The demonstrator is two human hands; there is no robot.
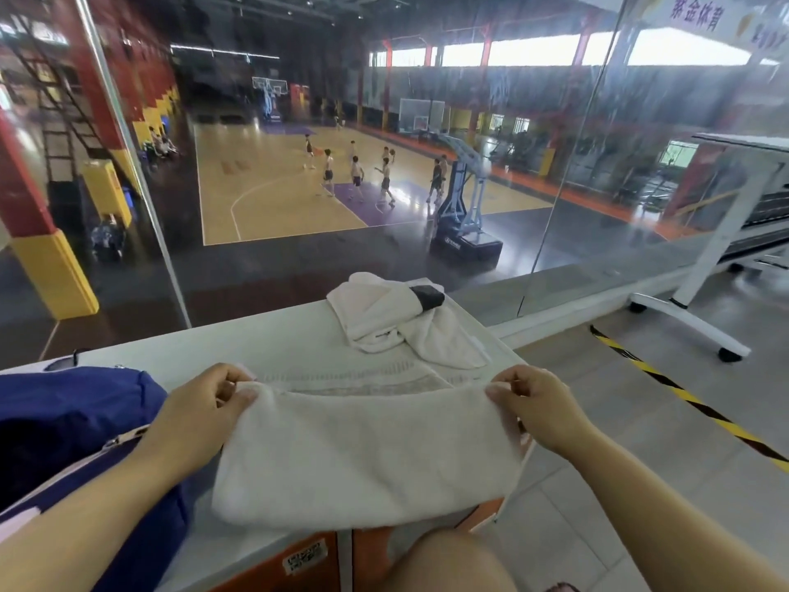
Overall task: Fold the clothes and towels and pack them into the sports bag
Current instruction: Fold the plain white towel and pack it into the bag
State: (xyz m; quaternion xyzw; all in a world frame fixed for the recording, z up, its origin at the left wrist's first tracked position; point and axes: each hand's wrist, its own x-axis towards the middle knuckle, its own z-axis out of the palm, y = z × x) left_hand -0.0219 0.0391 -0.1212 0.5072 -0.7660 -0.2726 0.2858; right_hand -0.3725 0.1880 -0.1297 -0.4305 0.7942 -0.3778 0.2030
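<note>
At the near left the blue sports bag [64, 420] lies on the white counter [256, 339]; I cannot tell how far open it is. Just right of it, the left hand [205, 403] pinches the far left corner of the white towel [363, 455] between thumb and curled fingers. The towel drapes over the counter's near edge, so a slack grip could let it slide off. The right hand [538, 408] pinches the far right corner, and an uneven pull would skew the fold. The crumpled white clothes [384, 318] wait farther back.

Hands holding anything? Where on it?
Both: the left hand and right hand each pinch an upper corner of the white terry towel, which drapes over the ledge.
</note>
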